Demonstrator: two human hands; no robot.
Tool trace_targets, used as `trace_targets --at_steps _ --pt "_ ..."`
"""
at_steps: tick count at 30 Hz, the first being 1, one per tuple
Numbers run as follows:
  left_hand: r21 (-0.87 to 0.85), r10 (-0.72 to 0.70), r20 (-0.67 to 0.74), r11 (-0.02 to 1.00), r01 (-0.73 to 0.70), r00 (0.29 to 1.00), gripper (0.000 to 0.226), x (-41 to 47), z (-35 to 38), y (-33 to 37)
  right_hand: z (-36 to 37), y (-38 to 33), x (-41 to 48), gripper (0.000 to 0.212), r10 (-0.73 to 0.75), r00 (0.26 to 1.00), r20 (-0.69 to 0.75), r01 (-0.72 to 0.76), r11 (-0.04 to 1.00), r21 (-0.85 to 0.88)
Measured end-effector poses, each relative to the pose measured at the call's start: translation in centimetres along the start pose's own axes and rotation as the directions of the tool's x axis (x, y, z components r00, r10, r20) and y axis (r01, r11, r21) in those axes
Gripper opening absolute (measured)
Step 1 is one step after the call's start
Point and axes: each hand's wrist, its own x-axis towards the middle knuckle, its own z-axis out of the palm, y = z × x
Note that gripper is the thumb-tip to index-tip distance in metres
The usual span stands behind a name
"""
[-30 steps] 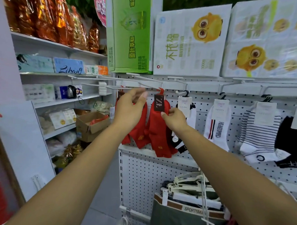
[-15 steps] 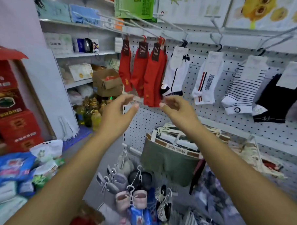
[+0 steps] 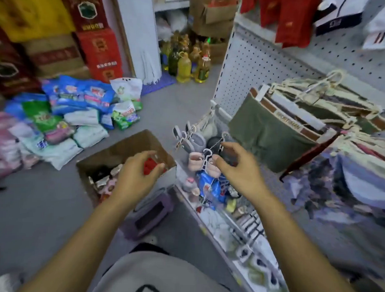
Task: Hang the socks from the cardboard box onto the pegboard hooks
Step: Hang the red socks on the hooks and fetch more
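Note:
An open cardboard box [image 3: 130, 144] sits on the grey floor, with red socks [image 3: 150, 165] and other packaged pairs inside. My left hand [image 3: 137, 176] hovers over the box with loosely curled fingers and holds nothing. My right hand [image 3: 239, 167] hangs empty to the right of the box, in front of small hanging slippers. Red socks [image 3: 289, 20] hang on the white pegboard [image 3: 252, 64] at the top right, with white striped socks [image 3: 382, 28] beside them. The frame is motion-blurred.
Underwear on hangers [image 3: 298, 124] juts out from the pegboard at the right. Bags of detergent [image 3: 73, 114] lie on the floor to the left, red cartons [image 3: 97, 31] stack behind them, oil bottles [image 3: 186, 61] stand at the back, and a purple basket [image 3: 149, 214] sits below the box.
My view has swung down from the pegboard to the floor. Both hands left the hung red socks and dropped, the left now over the cardboard box.

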Motion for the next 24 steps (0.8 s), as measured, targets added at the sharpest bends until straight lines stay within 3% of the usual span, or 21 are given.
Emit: trace_targets --at_steps 6,9,18,24 --pt "-0.007 -0.266 0.054 0.964 0.266 0.963 0.045 -4.3 -0.9 -9.6 8.6 3.2 -1.8 0.03 0.123 0.973 0.193 -0.12 0.992 -0.03" --pt "0.0 -0.357 0.093 0.934 0.358 0.93 0.046 -5.4 -2.3 -13.6 13.3 3.7 -1.7 0.048 0.173 0.937 0.303 -0.159 0.985 -0.071" --pt "0.085 -0.63 0.158 0.776 0.625 0.76 0.075 -1.4 -6.0 -23.0 23.6 3.0 5.8 0.038 0.244 0.896 0.372 -0.213 0.969 -0.123" --pt "-0.012 -0.746 0.248 0.636 0.772 0.618 0.086 3.8 -4.7 -26.6 29.4 3.8 13.4 0.035 0.26 0.86 0.439 -0.203 0.964 -0.172"
